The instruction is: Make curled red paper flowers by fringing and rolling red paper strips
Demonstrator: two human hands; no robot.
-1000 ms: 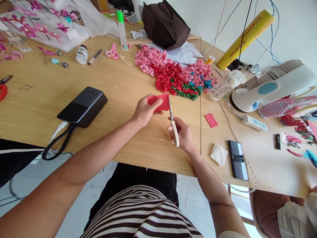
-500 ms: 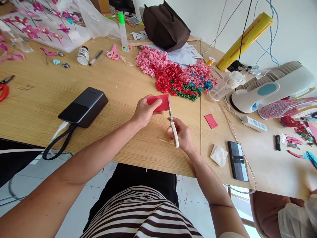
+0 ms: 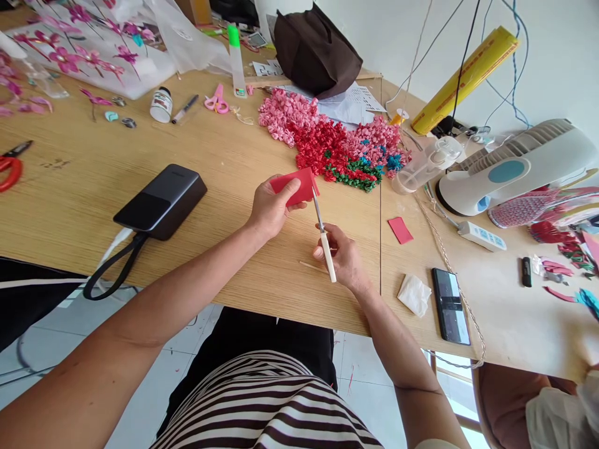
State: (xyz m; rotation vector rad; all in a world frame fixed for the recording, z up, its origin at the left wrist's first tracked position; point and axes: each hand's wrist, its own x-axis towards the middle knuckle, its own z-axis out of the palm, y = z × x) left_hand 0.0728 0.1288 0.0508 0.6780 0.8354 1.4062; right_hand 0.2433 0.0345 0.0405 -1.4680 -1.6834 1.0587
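Observation:
My left hand [image 3: 271, 209] pinches a flat red sheet [image 3: 297, 184], thumb on top; whether it is paper or fabric I cannot tell. White-handled scissors [image 3: 326, 249] are gripped in my right hand [image 3: 345, 257], their blades at the sheet's right end. A narrow strip stands slightly apart from the sheet there, beside the blades. A smaller red piece [image 3: 400, 230] lies flat on the table to the right of my right hand. A thin stick [image 3: 312, 267] rests on the wood just left of that hand.
Ahead lies a heap of red, pink and green flowers [image 3: 322, 140]. A black power bank [image 3: 161, 201] stands at left. At right are a phone [image 3: 450, 305], a folded white tissue [image 3: 414, 295], a power strip [image 3: 482, 236] and a white fan [image 3: 515, 165]. A person's sleeve [image 3: 555, 411] shows lower right.
The red sheet has tilted and shifted slightly left with my left hand. The scissor handles have closed together, and a narrow strip now parts from the sheet's right end.

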